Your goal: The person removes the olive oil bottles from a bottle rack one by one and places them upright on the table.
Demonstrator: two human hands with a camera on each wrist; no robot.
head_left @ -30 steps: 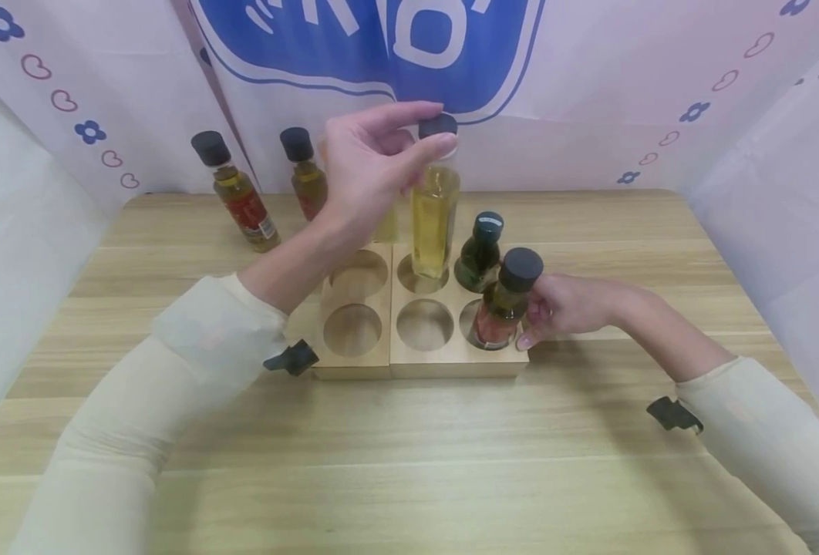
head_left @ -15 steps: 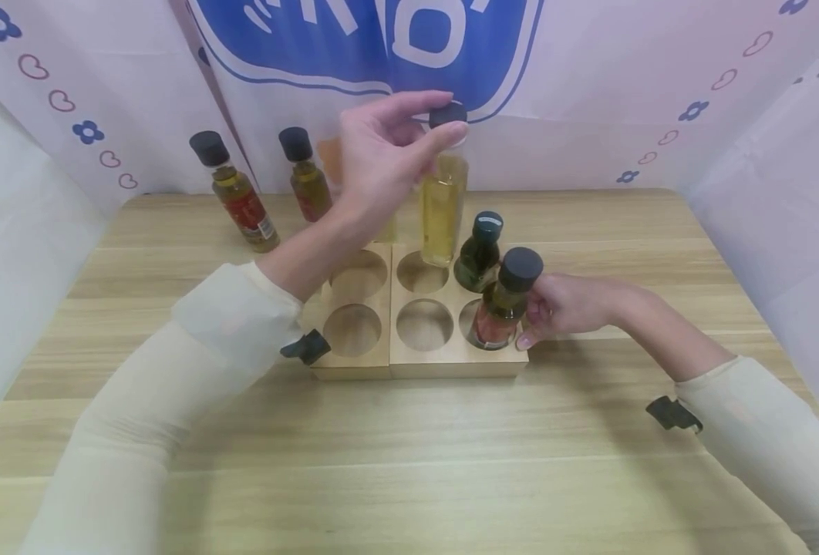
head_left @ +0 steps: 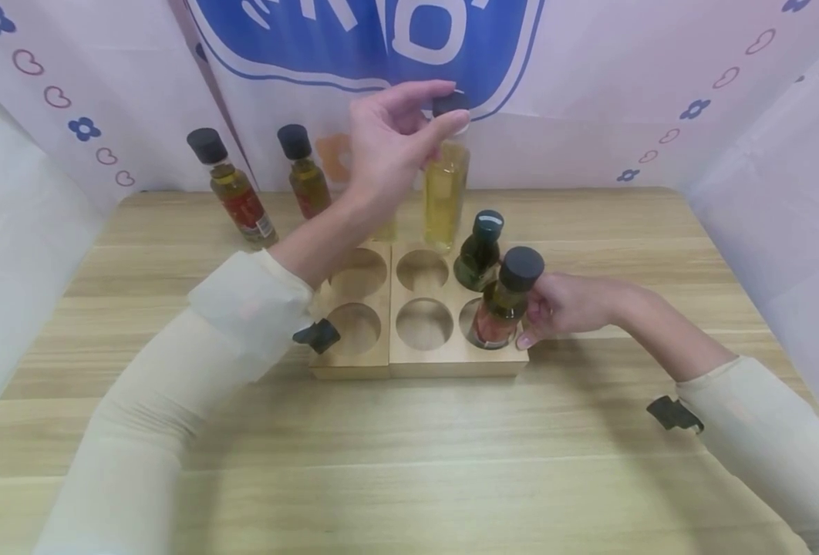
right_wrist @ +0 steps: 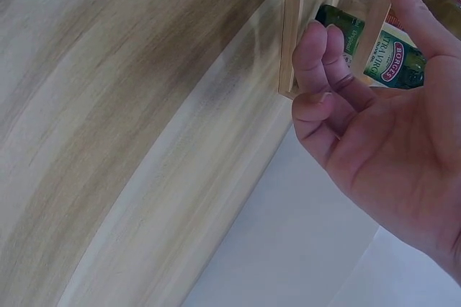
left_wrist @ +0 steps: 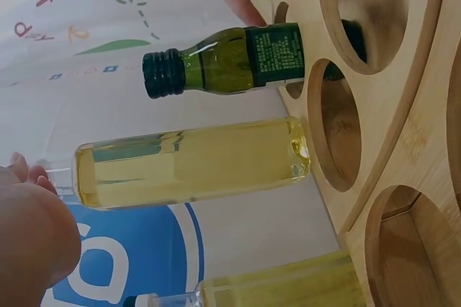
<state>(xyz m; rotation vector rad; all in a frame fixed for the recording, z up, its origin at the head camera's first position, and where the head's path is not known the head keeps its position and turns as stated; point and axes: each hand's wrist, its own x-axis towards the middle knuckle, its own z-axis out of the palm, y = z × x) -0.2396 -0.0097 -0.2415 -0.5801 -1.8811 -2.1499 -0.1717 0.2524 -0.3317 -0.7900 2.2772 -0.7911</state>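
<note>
My left hand (head_left: 389,142) pinches the black cap of a clear, square-sided bottle of pale yellow oil (head_left: 446,193), held upright by the rack's back edge. In the left wrist view, the base of this oil bottle (left_wrist: 194,163) is close to a round hole. My right hand (head_left: 569,304) grips the right end of the wooden bottle rack (head_left: 460,370), its thumb at the front corner and its other fingers (right_wrist: 311,47) curled by the side. A small green olive oil bottle (head_left: 479,258) and a black-capped bottle with a red label (head_left: 498,312) stand in the rack's right-hand holes.
Two black-capped bottles, one red-labelled (head_left: 244,206) and one beside it (head_left: 310,186), stand on the table (head_left: 409,455) at the back left. Another pale yellow oil bottle (left_wrist: 281,285) is behind the rack, mostly hidden by my left forearm in the head view. A printed curtain (head_left: 555,139) hangs behind.
My left hand has moved up and slightly right, taking the pale oil bottle from over the rack's back middle hole towards its back edge. The right hand has stayed on the rack.
</note>
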